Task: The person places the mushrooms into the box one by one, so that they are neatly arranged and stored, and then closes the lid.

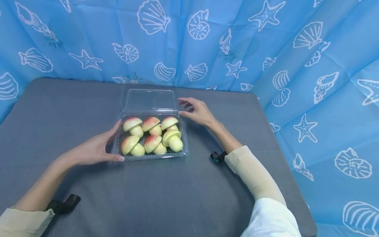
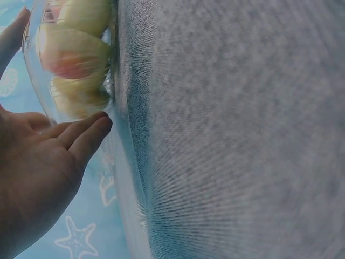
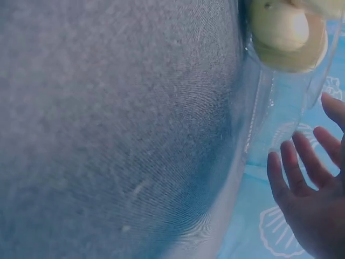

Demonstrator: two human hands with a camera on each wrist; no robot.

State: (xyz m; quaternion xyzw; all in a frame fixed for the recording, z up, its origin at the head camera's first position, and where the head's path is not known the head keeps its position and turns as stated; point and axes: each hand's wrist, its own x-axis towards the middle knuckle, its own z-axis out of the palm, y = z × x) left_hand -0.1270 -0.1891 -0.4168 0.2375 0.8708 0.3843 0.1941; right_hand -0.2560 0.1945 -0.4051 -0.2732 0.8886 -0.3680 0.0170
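A clear plastic clamshell container (image 1: 186, 144) lies on the table with its transparent lid (image 1: 151, 98) folded back, away from me. Inside sit several mushroom-shaped pieces (image 1: 152, 143) in two rows, with red-and-yellow caps and pale yellow stems. My left hand (image 1: 91, 148) rests at the container's left side, thumb by the near corner, fingers straight along the wall. Its fingertips meet the wall in the left wrist view. Beside the right edge of the lid, near the hinge, is my right hand (image 1: 195, 110), fingers spread and slightly bent; whether they touch it I cannot tell.
A grey cloth-covered table (image 1: 165, 197) extends around the container. Behind it and to the right hangs a blue curtain (image 1: 204, 52) with white shell and starfish prints. A dark wrist device (image 1: 66, 204) shows at the left wrist, another strap (image 1: 217, 157) at the right.
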